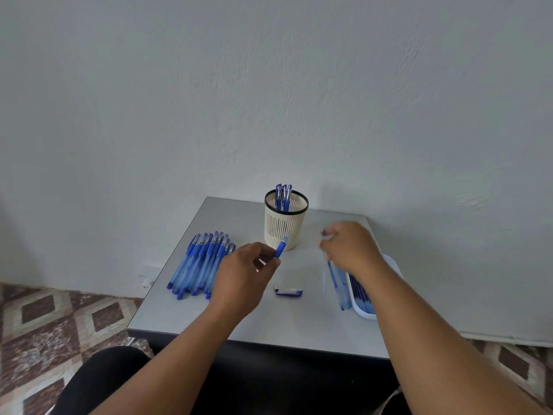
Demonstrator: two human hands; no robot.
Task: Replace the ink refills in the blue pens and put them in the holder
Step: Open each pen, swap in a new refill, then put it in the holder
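My left hand (247, 266) pinches a short blue pen part (280, 249) just in front of the cream holder (284, 227). That holder stands at the back of the grey table (269, 322) with a few capped blue pens (283, 196) upright in it. My right hand (350, 247) is blurred and holds a thin blue piece (326, 235) above loose refills (338, 284). A pile of several blue pens (199, 262) lies at the left. A pen cap (289, 292) lies in the middle.
A white tray (363, 310) with several blue refills sits at the table's right edge, partly under my right forearm. The wall rises right behind the table. Patterned floor tiles (59, 319) show at both sides, and my dark-clothed knee (101, 381) is below the table.
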